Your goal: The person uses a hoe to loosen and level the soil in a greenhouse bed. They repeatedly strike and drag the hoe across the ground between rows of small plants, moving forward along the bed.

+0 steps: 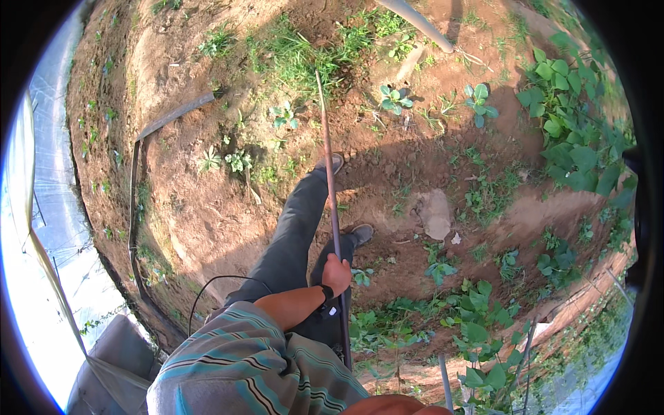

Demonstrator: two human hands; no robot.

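My left hand [337,274], with a dark watch on its wrist, is wrapped round a long wooden pole [330,173]. The pole runs from beside my body out past my feet. Its far end reaches a tuft of grassy weeds [297,59], and I cannot make out whether a blade sits there. The near end goes out of sight by my striped shirt. A part of my right arm [398,405] shows at the lower edge, but that hand is out of sight. Young leafy seedlings [395,99] grow near the pole's far part.
A pale post [422,24] slants in at the top. Dark drip hose [133,207] runs along the left, beside plastic sheeting [48,159]. Broad-leaved plants [574,104] stand at the right. A flat stone [434,214] lies right of my shoes [361,235].
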